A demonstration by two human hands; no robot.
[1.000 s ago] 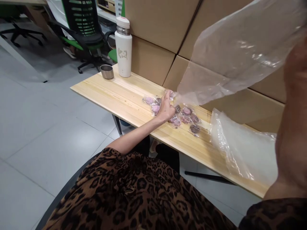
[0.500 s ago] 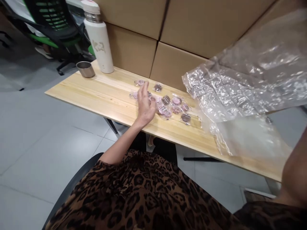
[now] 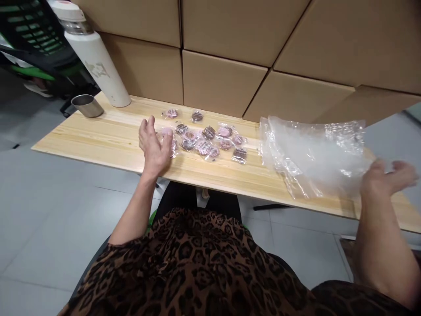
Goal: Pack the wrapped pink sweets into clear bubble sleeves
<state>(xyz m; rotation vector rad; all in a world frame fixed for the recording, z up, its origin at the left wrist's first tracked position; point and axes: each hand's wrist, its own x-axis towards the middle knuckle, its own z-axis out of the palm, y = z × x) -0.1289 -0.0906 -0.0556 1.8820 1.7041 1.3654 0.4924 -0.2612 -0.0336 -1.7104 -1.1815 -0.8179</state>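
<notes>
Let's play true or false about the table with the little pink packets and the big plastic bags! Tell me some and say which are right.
1. The small pink packets lie on the wooden table. True.
2. The left hand is closed round the white bottle. False: it is open beside the packets.
3. A metal cup stands by the bottle. True.
4. The clear plastic bags hang high in the air. False: they lie on the table by the open right hand.
</notes>
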